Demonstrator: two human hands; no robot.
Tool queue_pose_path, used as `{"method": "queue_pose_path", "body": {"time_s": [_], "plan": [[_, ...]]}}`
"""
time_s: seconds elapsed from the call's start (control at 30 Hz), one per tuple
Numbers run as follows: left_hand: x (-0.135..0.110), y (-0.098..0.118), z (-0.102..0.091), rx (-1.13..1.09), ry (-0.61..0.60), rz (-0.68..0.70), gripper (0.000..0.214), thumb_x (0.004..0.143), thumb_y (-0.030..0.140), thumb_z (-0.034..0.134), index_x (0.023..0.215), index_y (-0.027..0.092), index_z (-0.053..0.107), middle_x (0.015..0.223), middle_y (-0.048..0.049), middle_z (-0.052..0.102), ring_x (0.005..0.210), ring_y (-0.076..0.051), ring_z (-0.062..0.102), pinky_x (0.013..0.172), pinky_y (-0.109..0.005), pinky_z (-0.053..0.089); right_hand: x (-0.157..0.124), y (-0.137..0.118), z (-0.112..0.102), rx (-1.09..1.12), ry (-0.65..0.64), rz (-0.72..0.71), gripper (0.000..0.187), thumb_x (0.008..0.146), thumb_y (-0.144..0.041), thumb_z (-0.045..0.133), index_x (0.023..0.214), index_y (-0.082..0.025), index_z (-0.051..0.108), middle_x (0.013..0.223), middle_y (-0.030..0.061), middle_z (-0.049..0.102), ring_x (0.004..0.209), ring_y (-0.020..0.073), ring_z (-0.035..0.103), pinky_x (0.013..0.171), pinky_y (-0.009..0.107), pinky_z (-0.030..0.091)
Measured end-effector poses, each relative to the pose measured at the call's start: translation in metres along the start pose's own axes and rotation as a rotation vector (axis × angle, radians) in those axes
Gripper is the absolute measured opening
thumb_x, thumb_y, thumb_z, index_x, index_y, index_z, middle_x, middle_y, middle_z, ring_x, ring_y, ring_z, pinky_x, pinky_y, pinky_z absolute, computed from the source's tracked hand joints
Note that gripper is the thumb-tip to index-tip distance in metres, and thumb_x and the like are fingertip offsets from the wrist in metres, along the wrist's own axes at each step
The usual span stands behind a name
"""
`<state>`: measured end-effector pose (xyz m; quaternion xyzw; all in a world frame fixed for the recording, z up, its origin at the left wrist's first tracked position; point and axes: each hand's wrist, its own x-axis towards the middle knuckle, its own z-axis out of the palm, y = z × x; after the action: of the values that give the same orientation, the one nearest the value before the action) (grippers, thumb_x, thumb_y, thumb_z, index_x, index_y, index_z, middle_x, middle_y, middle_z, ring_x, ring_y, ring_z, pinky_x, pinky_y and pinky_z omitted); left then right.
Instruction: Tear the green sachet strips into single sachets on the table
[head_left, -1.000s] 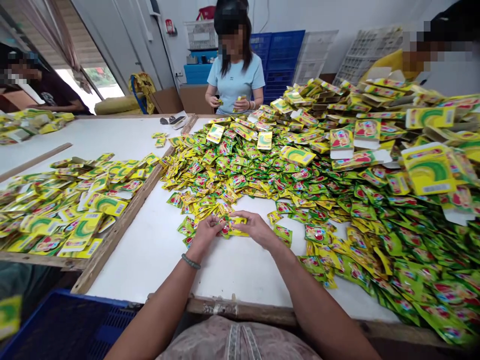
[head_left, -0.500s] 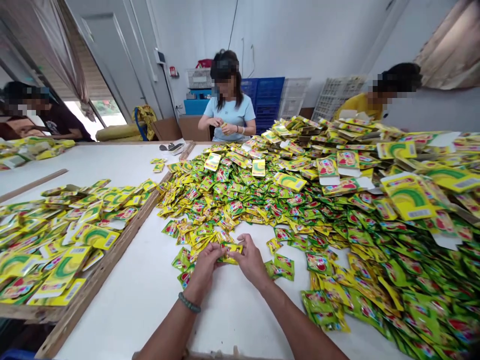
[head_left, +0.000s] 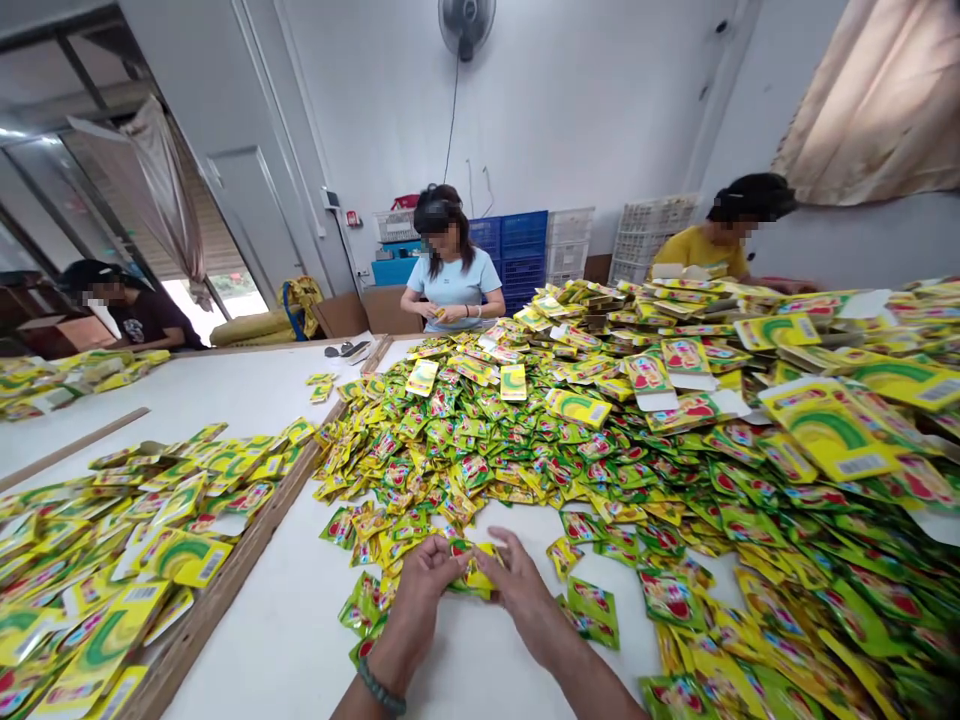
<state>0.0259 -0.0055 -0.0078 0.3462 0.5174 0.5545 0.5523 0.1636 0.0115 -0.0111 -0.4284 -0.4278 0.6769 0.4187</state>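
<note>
Between my hands, just above the white tabletop, is a small shiny yellow sachet (head_left: 480, 577) with a green and red part showing at its left end. My left hand (head_left: 421, 590) pinches that left end between thumb and fingers. At the other end, my right hand (head_left: 525, 592) grips it with the thumb, its index finger raised. Whether more than one sachet is in the grip I cannot tell. Loose green sachets (head_left: 363, 606) lie by my left wrist, and another green sachet (head_left: 591, 610) lies right of my right hand. Beyond my fingers spreads a large heap of sachets (head_left: 465, 440).
Yellow boxes (head_left: 577, 408) lie over the heap's back and right side. Left of a wooden strip (head_left: 247, 540) are many more yellow boxes (head_left: 191, 556). Co-workers sit across the table: one in light blue (head_left: 457, 282), one in yellow (head_left: 686, 250), one in dark clothing (head_left: 150, 315).
My view has tilted upward, so the table and hands sit lower in the picture and a wall fan shows. Both hands still grip the sachet, where a green and red part now shows.
</note>
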Motion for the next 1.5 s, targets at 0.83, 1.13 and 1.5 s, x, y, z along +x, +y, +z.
{"method": "queue_pose_path", "body": {"time_s": [0.83,1.13,1.5], "plan": [[0.17,0.178,-0.007,1.228,0.342,0.693,0.036,0.075,0.041,0.06,0.102,0.017,0.067,0.111,-0.0123,0.063,0.092,-0.025,0.062,0.079,-0.031,0.045,0.005,-0.018,-0.011,-0.429,0.084,-0.255,0.008,0.072,-0.026,0.054,0.079,-0.023,0.052,0.072,-0.002,0.058,0.067,0.0162,0.052,0.06,0.023,0.039],[0.021,0.109,-0.017,0.758,-0.088,0.155,0.033,0.065,0.049,0.067,0.072,0.016,0.066,0.05,0.002,0.056,0.043,-0.011,0.046,0.042,-0.022,0.031,-0.001,-0.031,-0.019,-0.435,-0.036,-0.428,0.015,0.068,-0.027,0.062,0.081,-0.021,0.058,0.109,0.0052,0.058,0.106,0.022,0.051,0.088,0.031,0.039],[-0.009,0.004,-0.013,0.051,0.05,0.098,0.044,0.067,0.041,0.07,0.1,0.017,0.055,0.075,-0.0024,0.068,0.065,-0.016,0.063,0.065,-0.028,0.048,0.002,-0.015,-0.013,-0.28,-0.062,-0.176,0.024,0.066,-0.037,0.061,0.08,-0.02,0.05,0.063,-0.0046,0.052,0.055,0.0107,0.045,0.051,0.021,0.035]]}}
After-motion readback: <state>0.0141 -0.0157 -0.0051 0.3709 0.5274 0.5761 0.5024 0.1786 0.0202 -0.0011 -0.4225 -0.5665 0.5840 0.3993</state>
